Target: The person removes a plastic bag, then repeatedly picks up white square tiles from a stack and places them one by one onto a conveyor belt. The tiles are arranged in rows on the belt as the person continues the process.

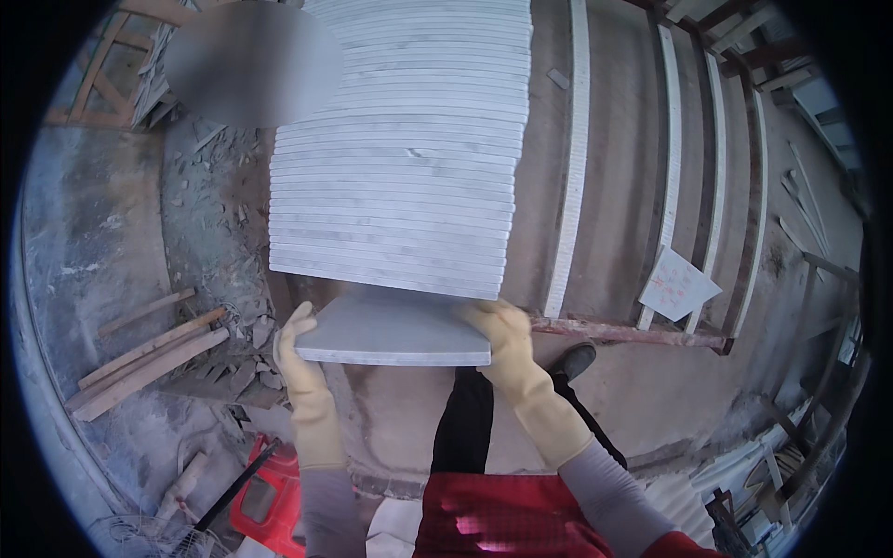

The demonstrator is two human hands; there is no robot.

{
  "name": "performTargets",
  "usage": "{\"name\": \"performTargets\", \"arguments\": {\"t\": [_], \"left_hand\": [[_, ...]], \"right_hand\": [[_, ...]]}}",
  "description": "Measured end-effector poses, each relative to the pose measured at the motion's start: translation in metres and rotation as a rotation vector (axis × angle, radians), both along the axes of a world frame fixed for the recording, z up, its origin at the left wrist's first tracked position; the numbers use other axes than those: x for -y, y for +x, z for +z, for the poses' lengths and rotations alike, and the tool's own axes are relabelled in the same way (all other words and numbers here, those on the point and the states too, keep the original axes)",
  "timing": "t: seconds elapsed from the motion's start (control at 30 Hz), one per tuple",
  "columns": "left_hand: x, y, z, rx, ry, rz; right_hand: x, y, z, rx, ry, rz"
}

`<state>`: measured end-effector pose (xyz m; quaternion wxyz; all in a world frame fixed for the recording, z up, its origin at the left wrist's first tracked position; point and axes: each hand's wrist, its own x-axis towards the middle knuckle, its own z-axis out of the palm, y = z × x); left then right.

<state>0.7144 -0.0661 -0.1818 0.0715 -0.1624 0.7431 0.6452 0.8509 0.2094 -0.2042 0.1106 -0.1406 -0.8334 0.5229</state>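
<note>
One flat grey slab (395, 325) between left hand (298, 349) and right hand (509, 342), both gloved in pale yellow: held it by opposite side edges, at the near end of a long row of white-edged slabs (395, 186). Had the left fingers (300, 318) loosely bent onto one side edge, closed only as far as the slab allowed; had the right fingers, blurred, bent around the far right corner. Could not tell the reach of either hand underneath, nor any contact between slab and row.

Judged the slab stiff, probably heavy and brittle at its corners. Called for an even hold on both sides, fingers out of the gap beside the row, and no twisting.

Had to mind the row's near edge just beyond, and to the right a reddish beam (633, 331) with pale rails (571, 186) running away from it. Saw a white offcut (681, 285) across the rails, well apart from the right hand. Noted planks (151, 376) and rubble (246, 377) leftward, limiting a sidestep. Found the widest floor (651, 400) rightward, on the near side of the beam.
</note>
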Motion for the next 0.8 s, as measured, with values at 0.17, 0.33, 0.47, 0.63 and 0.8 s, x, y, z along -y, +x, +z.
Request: {"name": "performTargets", "arguments": {"t": [0.17,0.33,0.47,0.63,0.8], "left_hand": [[0.008,0.022,-0.007,-0.112,0.114,-0.015],[-0.049,0.086,0.052,0.103,-0.038,-0.027],[-0.108,0.145,0.101,0.288,-0.030,-0.206],[-0.190,0.198,0.192,0.467,-0.092,-0.592],[-0.229,0.272,0.212,0.341,0.041,-0.949]], "right_hand": [[0.001,0.027,-0.003,0.011,-0.326,-0.029],[-0.036,0.120,0.054,0.226,-0.180,-0.116],[-0.043,0.220,0.130,0.274,-0.400,-0.433],[-0.043,0.316,0.247,0.262,-0.567,-0.915],[-0.036,0.410,0.338,0.184,-0.537,-1.274]]}}
